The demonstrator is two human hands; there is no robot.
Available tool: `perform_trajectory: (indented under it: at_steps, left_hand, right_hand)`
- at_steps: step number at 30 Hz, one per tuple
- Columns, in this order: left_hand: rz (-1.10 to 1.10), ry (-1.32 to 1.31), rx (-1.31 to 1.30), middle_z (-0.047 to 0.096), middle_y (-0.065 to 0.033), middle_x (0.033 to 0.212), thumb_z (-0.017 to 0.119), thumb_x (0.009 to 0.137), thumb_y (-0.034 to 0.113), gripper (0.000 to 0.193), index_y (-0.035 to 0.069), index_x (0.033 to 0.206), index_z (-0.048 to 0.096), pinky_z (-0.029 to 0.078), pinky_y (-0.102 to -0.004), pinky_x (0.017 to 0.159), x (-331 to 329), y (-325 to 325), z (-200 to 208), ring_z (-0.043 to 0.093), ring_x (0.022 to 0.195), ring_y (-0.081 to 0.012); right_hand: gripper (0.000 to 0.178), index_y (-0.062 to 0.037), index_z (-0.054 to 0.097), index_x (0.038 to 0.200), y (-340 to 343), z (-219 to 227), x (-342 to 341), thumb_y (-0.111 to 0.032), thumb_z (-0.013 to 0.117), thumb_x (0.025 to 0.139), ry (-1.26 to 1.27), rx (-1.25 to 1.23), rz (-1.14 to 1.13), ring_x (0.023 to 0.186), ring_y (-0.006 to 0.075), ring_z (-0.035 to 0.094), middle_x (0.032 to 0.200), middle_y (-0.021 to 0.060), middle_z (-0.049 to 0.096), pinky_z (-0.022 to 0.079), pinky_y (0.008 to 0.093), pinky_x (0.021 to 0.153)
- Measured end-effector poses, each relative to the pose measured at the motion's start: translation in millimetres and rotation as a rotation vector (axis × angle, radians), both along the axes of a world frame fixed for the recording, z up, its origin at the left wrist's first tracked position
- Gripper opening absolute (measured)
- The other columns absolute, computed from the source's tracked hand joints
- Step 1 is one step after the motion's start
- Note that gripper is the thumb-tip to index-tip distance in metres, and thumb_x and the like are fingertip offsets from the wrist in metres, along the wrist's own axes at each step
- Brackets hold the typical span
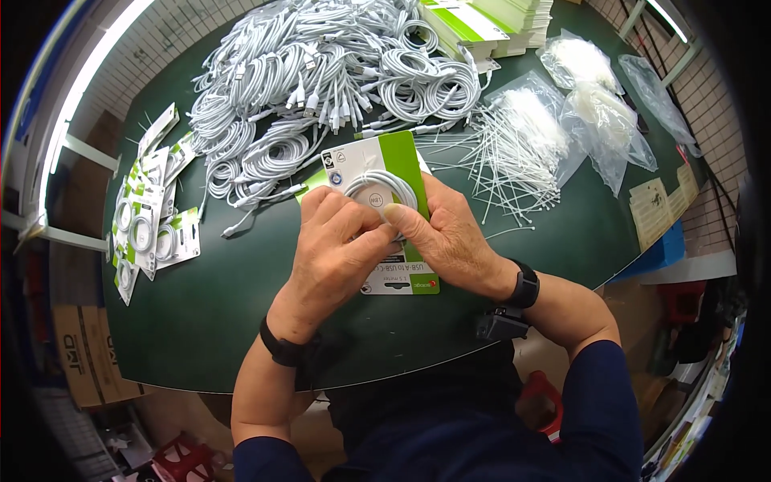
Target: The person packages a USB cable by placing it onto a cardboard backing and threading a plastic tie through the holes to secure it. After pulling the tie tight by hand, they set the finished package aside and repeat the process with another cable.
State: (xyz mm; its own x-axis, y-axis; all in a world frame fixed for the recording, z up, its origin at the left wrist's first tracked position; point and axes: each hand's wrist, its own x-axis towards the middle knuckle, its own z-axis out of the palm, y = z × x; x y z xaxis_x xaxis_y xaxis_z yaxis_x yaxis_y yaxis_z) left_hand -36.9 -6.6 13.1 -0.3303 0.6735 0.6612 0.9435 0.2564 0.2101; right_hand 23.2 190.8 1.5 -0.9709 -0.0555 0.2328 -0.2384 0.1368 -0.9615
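A white and green packaging card (398, 155) is between my hands, upside down to me, over the near part of the table. On its face lies a coiled white USB cable (399, 181). My right hand (458, 241) grips the card's right side, its thumb pressing on the coil and its other fingers behind the card. My left hand (341, 241) is closed in a pinch at the lower left of the coil. What those fingertips hold is too small and hidden to make out. Part of another green card shows behind the left fingers.
A big heap of coiled white cables (273, 72) covers the table's far side. Carded cables (144, 221) are piled at left. Loose white cable ties (518, 149) and plastic bags of ties (598, 112) lie at right. Stacked cards (466, 22) stand at the back. The green table (241, 321) has a curved near edge.
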Motion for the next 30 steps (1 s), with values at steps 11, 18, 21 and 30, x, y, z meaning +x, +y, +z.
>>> perform_trajectory:
  at_steps: [11,18,21,30]
  left_hand:
    - [-0.016,0.128,0.195,0.065,0.0001,0.091,0.086,0.078,0.011,0.036,0.009,0.112,0.075,0.053,-0.0345,0.078,-7,-4,2,0.062,0.086,-0.0217]
    - [0.179,-0.911,0.588,0.070,-0.0025,0.098,0.078,0.096,0.016,0.045,0.000,0.134,0.060,0.054,-0.0266,0.075,8,1,5,0.065,0.095,-0.0144]
    - [0.114,-1.237,0.528,0.072,-0.0038,0.101,0.075,0.100,0.017,0.043,-0.003,0.134,0.059,0.054,-0.0245,0.075,10,-3,9,0.065,0.093,-0.0108]
    - [0.011,-1.383,0.438,0.075,-0.0058,0.102,0.070,0.103,0.014,0.026,-0.003,0.122,0.066,0.053,-0.0234,0.071,23,-11,15,0.067,0.085,-0.0072]
  right_hand:
    - [0.040,0.0036,0.058,0.134,1,4,-7,-0.026,0.064,0.108,0.067,0.011,-0.062,0.103,0.0133,0.066,0.114,0.0095,0.073,0.056,0.0302,0.089]
    - [0.041,0.0035,0.058,0.134,12,12,-11,-0.028,0.064,0.108,0.066,-0.119,-0.076,0.104,0.0126,0.066,0.115,0.0095,0.073,0.056,0.0300,0.090]
    - [0.041,0.0033,0.058,0.134,13,13,-10,-0.028,0.064,0.109,0.116,-0.064,-0.060,0.103,0.0122,0.067,0.114,0.0094,0.073,0.056,0.0297,0.090]
    - [0.036,0.0022,0.060,0.132,18,7,-6,-0.024,0.064,0.109,0.079,-0.104,0.032,0.099,0.0091,0.065,0.112,0.0063,0.072,0.055,0.0275,0.087]
